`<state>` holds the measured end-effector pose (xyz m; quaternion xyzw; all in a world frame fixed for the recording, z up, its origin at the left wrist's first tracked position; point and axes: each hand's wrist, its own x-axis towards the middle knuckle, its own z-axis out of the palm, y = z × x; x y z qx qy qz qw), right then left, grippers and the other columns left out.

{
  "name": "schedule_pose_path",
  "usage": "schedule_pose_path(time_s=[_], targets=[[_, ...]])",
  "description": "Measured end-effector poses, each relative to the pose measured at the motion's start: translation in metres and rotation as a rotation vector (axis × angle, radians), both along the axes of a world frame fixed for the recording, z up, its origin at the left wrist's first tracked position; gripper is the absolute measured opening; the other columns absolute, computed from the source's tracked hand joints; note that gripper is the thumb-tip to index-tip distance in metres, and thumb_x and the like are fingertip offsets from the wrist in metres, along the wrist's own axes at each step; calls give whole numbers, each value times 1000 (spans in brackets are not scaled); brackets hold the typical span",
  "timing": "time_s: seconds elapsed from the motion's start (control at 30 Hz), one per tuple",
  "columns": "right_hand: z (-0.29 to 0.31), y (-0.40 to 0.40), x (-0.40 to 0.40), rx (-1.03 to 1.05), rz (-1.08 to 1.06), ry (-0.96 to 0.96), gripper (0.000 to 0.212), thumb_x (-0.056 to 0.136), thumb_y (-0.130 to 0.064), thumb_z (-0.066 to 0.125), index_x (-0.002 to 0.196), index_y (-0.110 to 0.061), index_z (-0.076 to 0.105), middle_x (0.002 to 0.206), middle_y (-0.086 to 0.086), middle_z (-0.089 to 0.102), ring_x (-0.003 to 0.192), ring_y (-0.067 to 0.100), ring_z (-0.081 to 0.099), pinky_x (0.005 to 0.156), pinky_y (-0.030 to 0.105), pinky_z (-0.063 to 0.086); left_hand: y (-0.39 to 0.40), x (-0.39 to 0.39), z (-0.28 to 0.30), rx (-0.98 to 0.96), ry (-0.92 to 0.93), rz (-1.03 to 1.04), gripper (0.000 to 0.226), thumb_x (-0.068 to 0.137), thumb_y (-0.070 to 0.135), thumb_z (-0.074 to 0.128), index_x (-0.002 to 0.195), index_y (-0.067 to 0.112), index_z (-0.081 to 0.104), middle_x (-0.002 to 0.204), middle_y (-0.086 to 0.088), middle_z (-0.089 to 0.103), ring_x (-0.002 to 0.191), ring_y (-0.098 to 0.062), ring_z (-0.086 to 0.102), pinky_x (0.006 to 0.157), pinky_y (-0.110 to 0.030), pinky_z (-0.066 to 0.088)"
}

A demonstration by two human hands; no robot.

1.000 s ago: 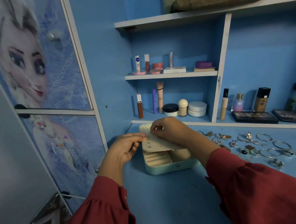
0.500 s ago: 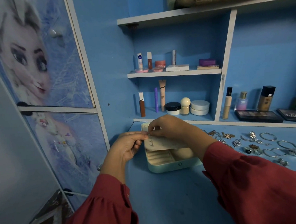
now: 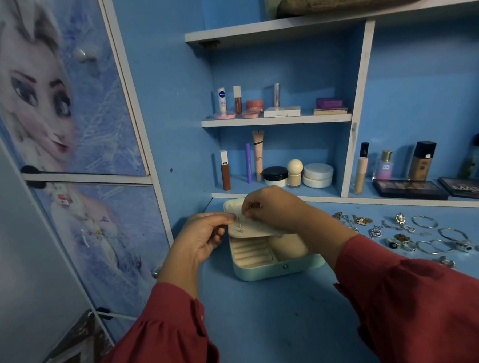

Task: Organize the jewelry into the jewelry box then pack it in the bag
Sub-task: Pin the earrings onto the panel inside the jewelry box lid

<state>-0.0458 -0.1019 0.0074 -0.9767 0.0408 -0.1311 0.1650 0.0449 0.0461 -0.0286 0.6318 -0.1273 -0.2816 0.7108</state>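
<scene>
A pale green jewelry box (image 3: 276,268) stands open on the blue desk, its cream ring rolls showing. A cream earring panel (image 3: 259,230) is lifted over the tray, with small studs (image 3: 240,228) pinned in it. My left hand (image 3: 202,238) pinches the panel's left edge. My right hand (image 3: 273,210) reaches from the right and pinches a small earring at the panel's top left corner. Loose jewelry (image 3: 407,233) lies to the right: bangles, rings, pendants. No bag that I can identify as the task's is visible.
Shelves behind the box hold cosmetics (image 3: 274,174) and bottles (image 3: 423,160); two dark palettes (image 3: 408,189) lie at the back right. A cupboard door with a cartoon picture (image 3: 62,107) stands at the left. Bare desk surface (image 3: 281,318) lies in front of the box.
Both hands stay at the earring panel with only slight finger movement. The camera has shifted a little, so the scene sits slightly further right and higher in the frame.
</scene>
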Motion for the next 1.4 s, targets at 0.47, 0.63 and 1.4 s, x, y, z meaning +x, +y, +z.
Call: schedule_pose_path(time_s=[0.47,0.63,1.4], targets=[[-36,-59,-67,770,-429,-137,22,97,-4,43,108,-12,61,99,12,64,80,21,59,76,38,51,-3,1,-5,107,-268,-14,14,77,7,76,90,7,73,69,-4,71,44,-6,46,42,-17,35],[-37,-56,-75,426,-435,26,29,84,-26,70,112,-18,67,102,-3,66,92,14,61,82,29,50,-15,1,-9,65,-409,113,13,85,10,70,73,11,66,58,7,61,40,0,44,41,-12,34],[-25,-79,-104,445,-359,-109,14,91,-15,63,99,-22,72,91,-9,67,70,-6,58,54,5,40,-26,10,-19,108,-366,56,10,86,4,67,79,11,67,85,-5,71,74,-17,66,71,-28,53]])
